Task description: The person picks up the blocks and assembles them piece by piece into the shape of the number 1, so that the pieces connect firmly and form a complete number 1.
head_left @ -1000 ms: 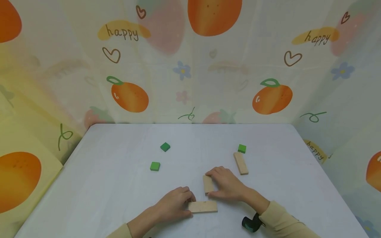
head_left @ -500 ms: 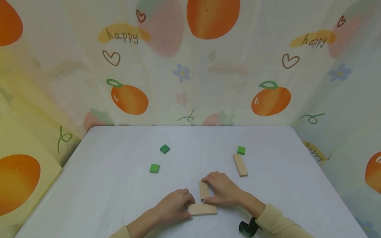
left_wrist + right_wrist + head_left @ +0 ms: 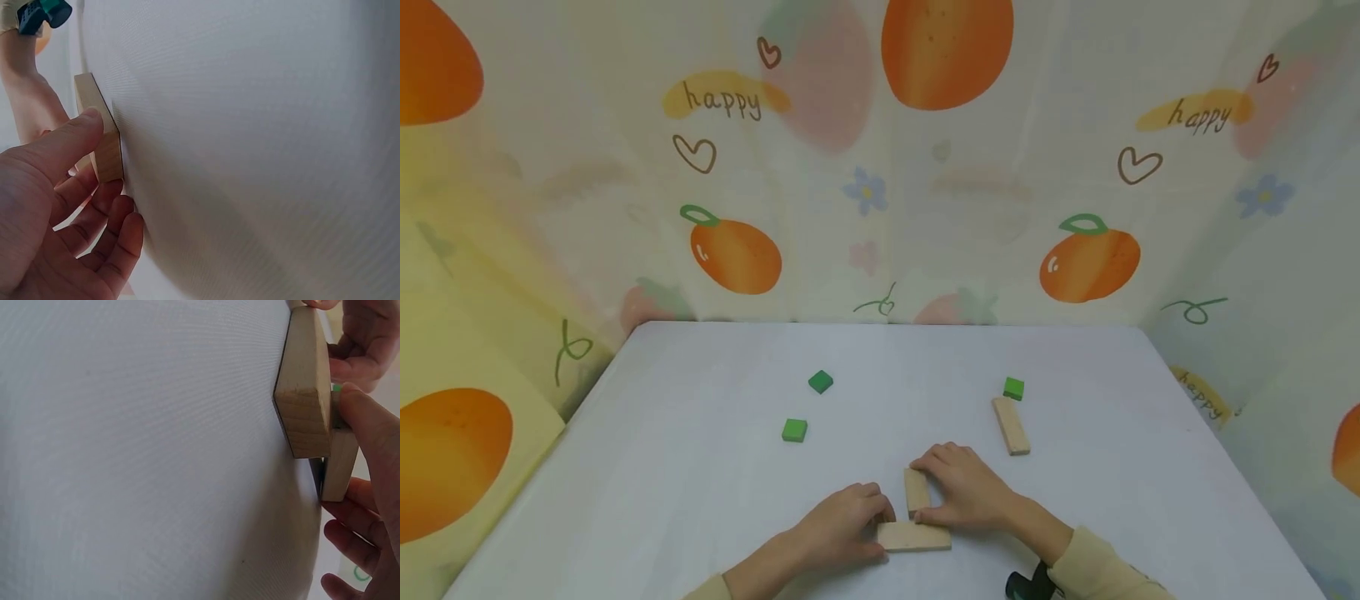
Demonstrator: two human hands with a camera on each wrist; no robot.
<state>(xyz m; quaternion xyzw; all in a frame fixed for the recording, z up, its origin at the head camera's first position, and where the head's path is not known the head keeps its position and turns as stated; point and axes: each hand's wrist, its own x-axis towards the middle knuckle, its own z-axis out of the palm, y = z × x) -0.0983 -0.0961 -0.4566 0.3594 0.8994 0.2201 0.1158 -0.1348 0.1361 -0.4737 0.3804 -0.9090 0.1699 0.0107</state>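
In the head view, a plain wooden block [image 3: 916, 538] lies crosswise on the white table near the person. My left hand [image 3: 842, 527] holds its left end, the thumb on the near side and fingers behind. The left wrist view shows this block [image 3: 110, 156] lying flat under the thumb. A second wooden block [image 3: 916, 490] points away from the person, its near end right at the first block's far long side. My right hand [image 3: 968, 490] grips it between thumb and fingers. In the right wrist view, this second block [image 3: 340, 464] is partly hidden behind the first.
Farther back on the table [image 3: 625, 475] lie two green blocks, one darker [image 3: 821, 382] and one lighter [image 3: 794, 430]. At the right, another wooden block [image 3: 1011, 426] lies just before a third green block [image 3: 1013, 388]. A black device [image 3: 1028, 587] sits at the right wrist.
My right hand has brought the second wooden block nearer the person and slightly left, up to the crosswise block. My left hand keeps its hold on the crosswise block.
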